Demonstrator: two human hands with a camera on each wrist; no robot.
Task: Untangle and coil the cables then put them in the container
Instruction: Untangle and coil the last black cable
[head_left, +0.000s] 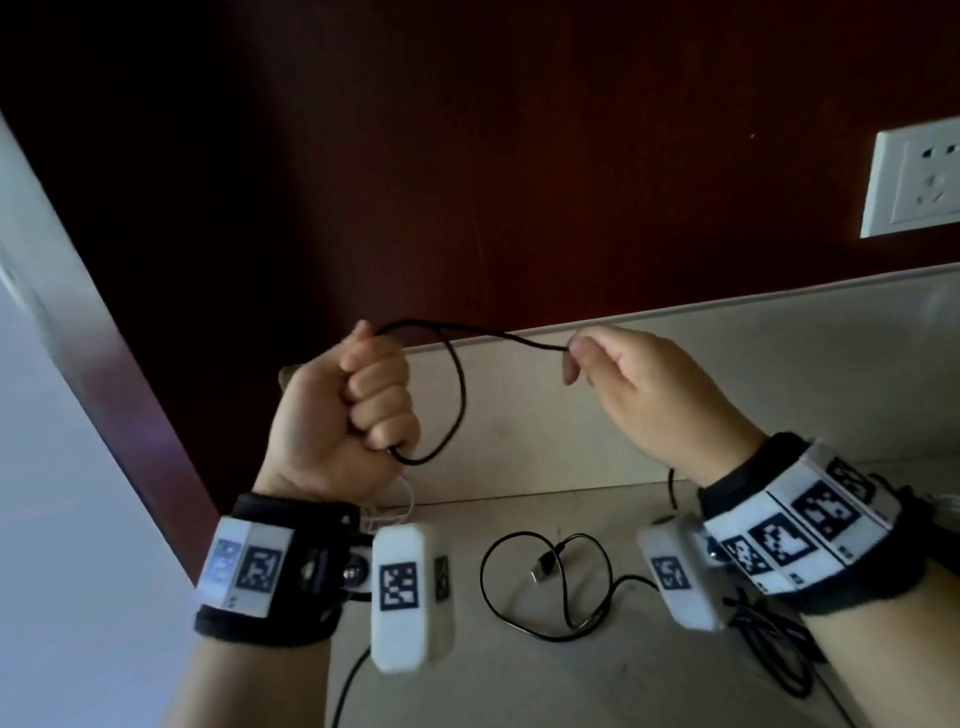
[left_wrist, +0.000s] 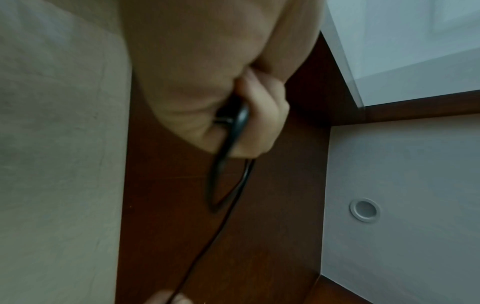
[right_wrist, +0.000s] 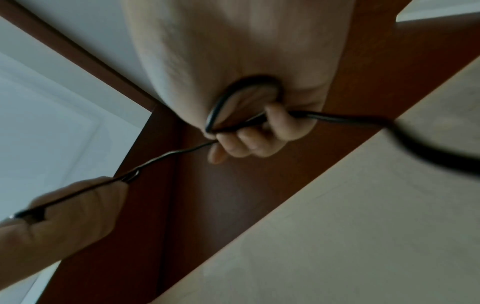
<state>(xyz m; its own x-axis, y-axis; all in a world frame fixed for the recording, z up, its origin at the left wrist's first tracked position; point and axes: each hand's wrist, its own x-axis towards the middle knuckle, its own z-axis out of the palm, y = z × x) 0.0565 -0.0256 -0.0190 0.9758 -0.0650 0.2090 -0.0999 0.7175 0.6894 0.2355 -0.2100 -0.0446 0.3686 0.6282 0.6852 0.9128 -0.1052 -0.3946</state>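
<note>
Nearest my head camera are the two wrist units, the white tagged module on my left wrist (head_left: 402, 590) and the one on my right wrist (head_left: 680, 571), with the marker bands behind them. Above them my left hand (head_left: 343, 410) is a closed fist wrapped round the black cable (head_left: 457, 384), which shows as one hanging loop beside the knuckles. My right hand (head_left: 639, 395) pinches the same cable between thumb and forefinger, and the stretch between the hands runs nearly level, a little slack. In the right wrist view the cable also bends through the palm (right_wrist: 244, 96) before leaving toward the table.

On the pale tabletop (head_left: 545, 686) below lies another black cable with a USB plug (head_left: 543, 571), loose and uncoiled, and more dark cable (head_left: 774, 644) under my right forearm. A thin white lead (head_left: 405, 499) shows behind my left wrist. A wall socket (head_left: 914, 182) sits on the wood panel at upper right. I see no container in any view.

I judge this to be mid-coil, one turn made. To do it well I would let the cable slide through the right pinch rather than drag it, bring each new turn to the fist at the same size as the first loop, and roll the cable slightly between the fingers so it does not twist. The fist should open only enough to take the new turn, or the loop may spring out.
</note>
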